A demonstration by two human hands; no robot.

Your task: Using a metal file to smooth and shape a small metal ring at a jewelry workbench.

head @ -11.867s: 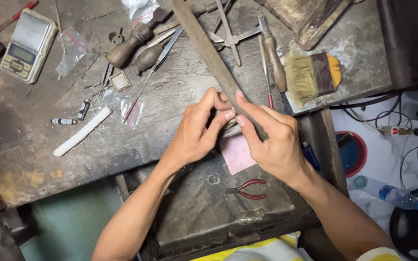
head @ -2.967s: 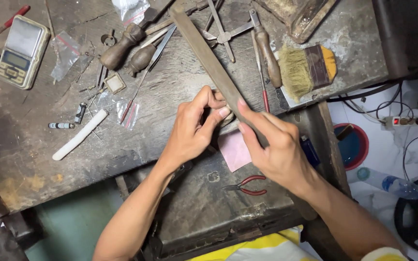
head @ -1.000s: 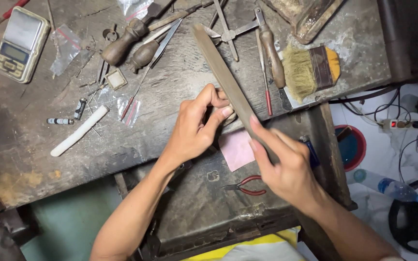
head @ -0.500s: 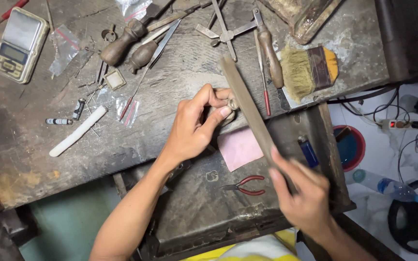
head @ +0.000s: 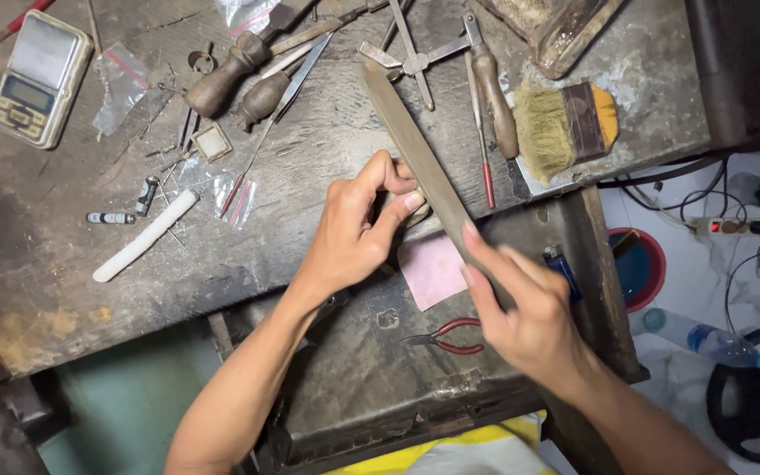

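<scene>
My right hand (head: 525,308) grips the near end of a long flat metal file (head: 411,154) that lies slanted across the bench edge, its tip pointing up and left. My left hand (head: 358,229) pinches a small pale piece against the bench edge, right under the file's middle; the piece is mostly hidden by my fingertips. A pink square of paper (head: 433,268) lies just below the file, in the open drawer between both hands.
Red-handled pliers (head: 450,336) lie in the drawer (head: 362,378). On the worn bench (head: 63,290) are a small scale (head: 39,77), a white stick (head: 144,236), wooden-handled tools (head: 226,75), a brush (head: 560,127) and plastic bags. A power strip (head: 732,227) and bottle (head: 705,339) lie on the floor, right.
My right hand pulled the file back toward me and then pushed it forward again, so its tip is farther up the bench than half a second ago. My left hand stayed in place.
</scene>
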